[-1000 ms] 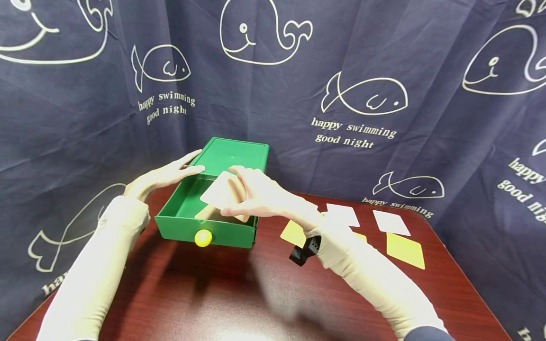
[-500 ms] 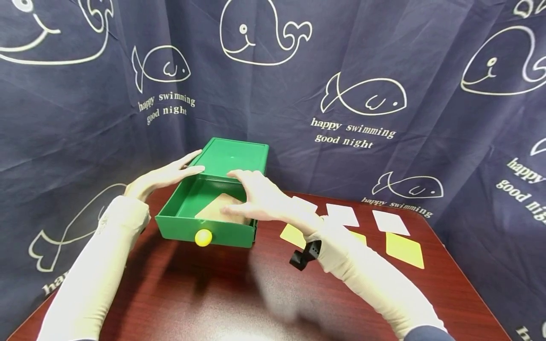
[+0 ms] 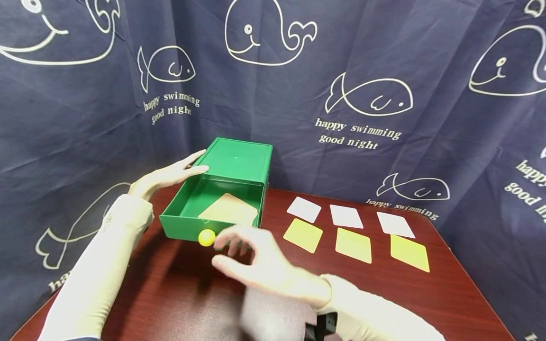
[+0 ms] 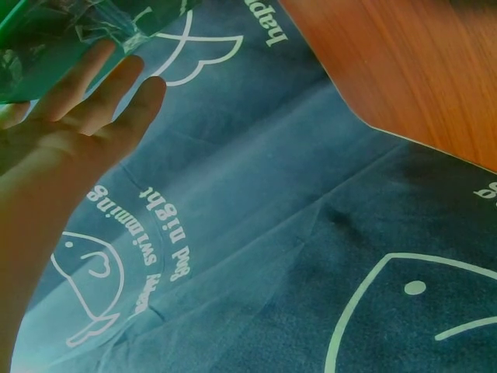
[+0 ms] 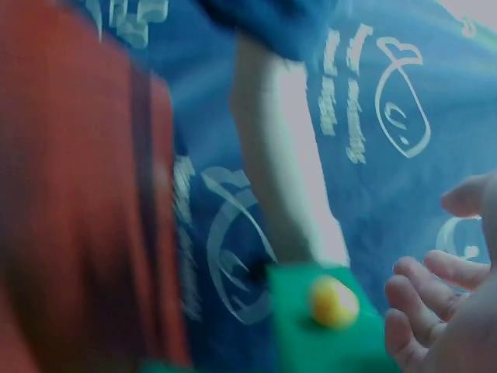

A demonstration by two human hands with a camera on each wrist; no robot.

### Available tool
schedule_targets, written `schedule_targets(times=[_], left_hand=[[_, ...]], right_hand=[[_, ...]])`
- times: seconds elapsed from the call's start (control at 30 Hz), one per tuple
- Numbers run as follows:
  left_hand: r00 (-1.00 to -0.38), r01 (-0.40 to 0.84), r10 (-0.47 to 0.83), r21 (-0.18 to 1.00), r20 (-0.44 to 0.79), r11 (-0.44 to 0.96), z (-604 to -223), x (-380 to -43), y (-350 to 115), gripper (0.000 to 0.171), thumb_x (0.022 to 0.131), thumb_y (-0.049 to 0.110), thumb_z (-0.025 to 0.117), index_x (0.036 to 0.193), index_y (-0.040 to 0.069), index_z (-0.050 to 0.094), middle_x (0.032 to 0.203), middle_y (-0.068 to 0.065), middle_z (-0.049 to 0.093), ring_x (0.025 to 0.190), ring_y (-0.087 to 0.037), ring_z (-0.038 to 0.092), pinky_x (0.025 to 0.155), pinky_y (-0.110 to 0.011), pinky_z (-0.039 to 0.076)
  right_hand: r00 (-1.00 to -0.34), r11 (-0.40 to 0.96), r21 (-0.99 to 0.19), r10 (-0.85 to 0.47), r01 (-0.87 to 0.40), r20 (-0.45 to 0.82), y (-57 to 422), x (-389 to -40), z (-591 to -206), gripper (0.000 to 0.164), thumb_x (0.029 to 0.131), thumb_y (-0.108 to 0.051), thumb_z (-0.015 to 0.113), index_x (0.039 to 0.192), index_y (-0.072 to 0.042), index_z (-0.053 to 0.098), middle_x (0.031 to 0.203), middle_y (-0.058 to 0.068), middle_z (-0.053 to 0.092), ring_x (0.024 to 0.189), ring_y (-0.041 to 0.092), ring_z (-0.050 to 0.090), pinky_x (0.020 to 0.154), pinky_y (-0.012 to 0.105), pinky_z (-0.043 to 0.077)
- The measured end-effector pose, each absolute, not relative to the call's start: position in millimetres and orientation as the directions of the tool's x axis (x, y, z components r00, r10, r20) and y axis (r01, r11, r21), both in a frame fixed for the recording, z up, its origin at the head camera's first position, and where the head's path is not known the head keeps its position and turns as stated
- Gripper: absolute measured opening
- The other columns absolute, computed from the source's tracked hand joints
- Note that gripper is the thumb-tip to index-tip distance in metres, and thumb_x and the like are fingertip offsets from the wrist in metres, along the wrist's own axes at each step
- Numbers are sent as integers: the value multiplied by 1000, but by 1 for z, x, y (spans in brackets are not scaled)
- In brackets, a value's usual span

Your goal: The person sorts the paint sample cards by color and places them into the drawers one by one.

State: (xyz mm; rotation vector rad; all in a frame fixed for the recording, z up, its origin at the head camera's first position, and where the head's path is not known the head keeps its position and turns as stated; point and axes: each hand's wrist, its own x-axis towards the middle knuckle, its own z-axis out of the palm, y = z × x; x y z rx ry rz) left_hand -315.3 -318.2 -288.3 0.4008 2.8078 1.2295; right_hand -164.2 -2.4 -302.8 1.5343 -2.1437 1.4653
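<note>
A green box [image 3: 239, 158] stands on the table with its drawer [image 3: 181, 228] pulled out. Inside the drawer lies pale beige card material [image 3: 230, 208]; whether it is one card or a stack, I cannot tell. My left hand [image 3: 168, 176] rests against the box's left side with straight fingers, also seen as a hand [image 4: 74, 140] in the left wrist view. In front of the drawer, my right hand [image 3: 268, 265] hovers with fingers loosely bent and nothing in them. Its fingertips are close to the round yellow knob [image 3: 206, 237]; contact is unclear.
On the right of the dark red table [image 3: 384, 303] lie cards in two rows: white ones, such as the nearest white card [image 3: 304, 209], behind yellow ones, such as the nearest yellow card [image 3: 303, 235]. A blue curtain [image 3: 290, 104] hangs behind.
A pale card gripped over the drawer by my right hand was let go into it. That hand then moved out, down towards the knob. The left hand stays on the box.
</note>
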Motion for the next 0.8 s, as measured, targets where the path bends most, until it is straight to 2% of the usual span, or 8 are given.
schedule_targets(times=[0.07, 0.17, 0.27, 0.33, 0.47, 0.63, 0.67, 0.8], left_hand=[[-966, 210, 255, 721, 47, 661, -288, -315, -318, 74, 98, 47, 48, 157, 27, 6, 163, -8, 6, 149, -30, 7, 121, -56, 10], [-968, 201, 249, 718, 39, 666, -288, -315, -317, 75, 98, 48, 47, 157, 28, 5, 163, -8, 6, 149, -29, 6, 121, -57, 10], [-969, 200, 242, 719, 45, 666, -288, -314, -317, 74, 98, 49, 47, 156, 29, 6, 164, -6, 6, 150, -28, 5, 121, -56, 10], [-969, 201, 242, 723, 48, 661, -289, -315, -317, 74, 98, 49, 47, 156, 30, 6, 164, -6, 6, 150, -27, 5, 121, -55, 10], [-967, 202, 249, 732, 46, 651, -293, -316, -317, 75, 98, 50, 47, 156, 29, 6, 164, -5, 6, 150, -26, 5, 121, -54, 10], [-970, 201, 239, 731, 53, 653, -294, -316, -319, 76, 97, 51, 48, 156, 28, 7, 164, -5, 7, 150, -26, 6, 122, -54, 10], [-969, 204, 240, 729, 57, 653, -293, -316, -319, 75, 97, 50, 48, 157, 27, 7, 163, -5, 7, 150, -26, 7, 121, -54, 10], [-967, 216, 247, 728, 66, 651, -292, -317, -320, 75, 98, 48, 48, 157, 26, 6, 163, -6, 7, 149, -27, 7, 121, -54, 10]], right_hand=[[-530, -28, -769, -708, -638, 466, -7, -157, -317, 17, 88, -16, 68, 103, -10, 67, 88, 10, 68, 71, 0, 56, 64, 14, 48], [-600, -44, -939, -759, -340, 253, -17, -152, -338, 20, 89, -14, 66, 106, -2, 66, 90, 27, 67, 65, -1, 56, 61, 13, 47], [-627, -40, -995, -775, -86, 85, -31, -151, -357, 27, 91, -16, 62, 111, 3, 63, 98, 40, 62, 62, 3, 59, 60, 14, 47], [-651, -38, -999, -758, 15, 19, -40, -153, -365, 29, 92, -19, 61, 112, 2, 63, 102, 42, 61, 60, 6, 59, 59, 15, 46], [-695, -106, -986, -719, 129, -13, -53, -159, -372, 29, 93, -24, 60, 111, -2, 63, 96, 34, 67, 60, 9, 60, 58, 18, 47], [-699, -165, -969, -715, 183, -10, -60, -164, -366, 29, 94, -30, 57, 108, -5, 63, 80, 4, 71, 58, 9, 60, 59, 19, 49], [-698, -165, -968, -716, 187, -13, -61, -164, -364, 28, 94, -31, 57, 107, -6, 63, 80, 4, 71, 58, 9, 60, 59, 19, 49], [-724, -176, -971, -690, 160, 6, -67, -164, -357, 34, 95, -32, 56, 106, 0, 64, 89, 31, 68, 55, 8, 58, 58, 20, 50]])
